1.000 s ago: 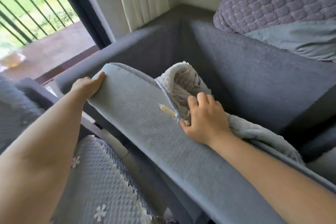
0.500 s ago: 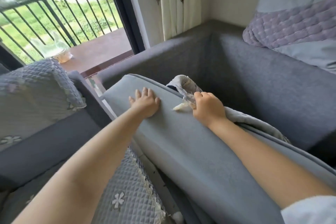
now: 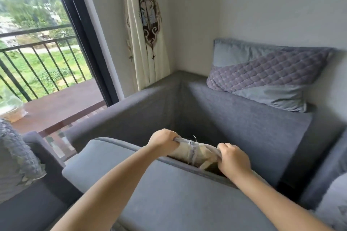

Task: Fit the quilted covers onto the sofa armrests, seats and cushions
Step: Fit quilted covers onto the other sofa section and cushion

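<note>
A long blue-grey seat cushion (image 3: 169, 189) stands on its edge in front of me, leaning across the dark grey sofa (image 3: 244, 118). At its top edge the cover (image 3: 195, 150) gapes open and pale inner padding shows. My left hand (image 3: 163, 140) grips the bunched cover edge on the left of the opening. My right hand (image 3: 234, 159) grips the same edge on the right. A quilted purple and blue pillow (image 3: 262, 78) lies on the sofa back at the right.
A second sofa piece with a quilted cover (image 3: 16, 157) stands at the left. A balcony door frame (image 3: 82, 30) and a tied curtain (image 3: 146, 30) fill the corner behind. The wall (image 3: 272, 5) runs along the sofa's back.
My left hand left the cushion's face and took hold of the cover edge beside my right hand. The view tilted up, and the cover opening now faces away from me.
</note>
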The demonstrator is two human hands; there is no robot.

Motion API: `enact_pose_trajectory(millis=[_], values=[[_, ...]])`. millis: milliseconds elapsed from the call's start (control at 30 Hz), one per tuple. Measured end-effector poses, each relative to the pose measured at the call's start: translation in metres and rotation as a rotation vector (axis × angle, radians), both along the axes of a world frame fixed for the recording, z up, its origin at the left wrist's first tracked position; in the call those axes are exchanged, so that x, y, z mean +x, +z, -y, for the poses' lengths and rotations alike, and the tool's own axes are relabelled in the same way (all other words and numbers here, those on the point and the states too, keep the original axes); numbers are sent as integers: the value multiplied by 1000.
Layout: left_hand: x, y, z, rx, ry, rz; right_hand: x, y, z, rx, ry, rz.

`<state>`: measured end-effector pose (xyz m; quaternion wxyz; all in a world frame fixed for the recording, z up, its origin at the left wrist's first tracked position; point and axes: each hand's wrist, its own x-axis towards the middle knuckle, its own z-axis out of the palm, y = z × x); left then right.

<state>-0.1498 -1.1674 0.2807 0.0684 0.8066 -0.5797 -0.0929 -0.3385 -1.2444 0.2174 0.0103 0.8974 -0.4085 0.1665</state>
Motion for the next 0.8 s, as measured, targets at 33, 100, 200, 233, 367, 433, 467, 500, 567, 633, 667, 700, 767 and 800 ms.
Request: enact_pose_trajectory(millis=[33,100,200,233,367,433,467,500,567,633,667,700,767,800], values=[[-6,5,4,-52,-7,-19,-13,4,9,39,-94,17],[-19,18,14,-133,-57,-28,-34,11,29,105,-218,131],[-41,50,29,-271,-108,-40,-68,25,56,155,-469,149],[-45,62,35,-339,-114,-49,-85,28,64,199,-554,124],[-43,105,49,-553,-159,-101,-136,26,81,440,-729,240],[-35,115,51,-631,-179,-85,-142,39,88,474,-706,410],[-31,119,53,-666,-179,-77,-145,53,93,447,-683,514],[-25,119,54,-694,-172,-71,-147,70,96,406,-646,615],[-16,119,57,-737,-142,-79,-154,107,100,273,-596,728],[-13,122,62,-766,-110,-85,-167,142,100,92,-546,737],[-12,124,64,-778,-91,-98,-173,157,97,11,-498,727],[-11,125,65,-768,-63,-116,-180,171,92,-58,-437,673],[-9,120,62,-616,-34,-200,-197,179,78,-103,-301,383],[-8,114,60,-459,-67,-223,-206,177,71,-58,-272,173]])
